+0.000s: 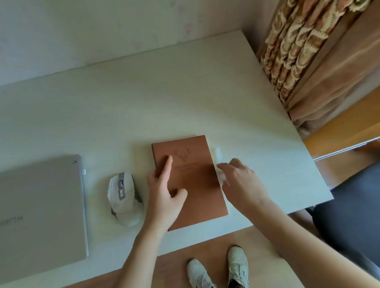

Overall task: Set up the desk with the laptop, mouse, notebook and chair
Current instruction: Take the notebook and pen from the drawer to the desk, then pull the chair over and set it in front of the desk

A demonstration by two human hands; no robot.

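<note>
Notebook (189,182) lies flat on worktop (175,95), right of mouse (124,199) and closed laptop (27,218). Left hand (166,193) rests on cover, right hand (240,180) beside; fingers loose, gripping nothing. Placement step; next likely chair (378,212).

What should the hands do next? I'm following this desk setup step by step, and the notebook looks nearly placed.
Probably let go of the notebook and reach for the chair. The notebook already lies flat and square beside the mouse and closed laptop, with the left hand resting on it and the right hand beside it. The chair stands off to the right.
</note>
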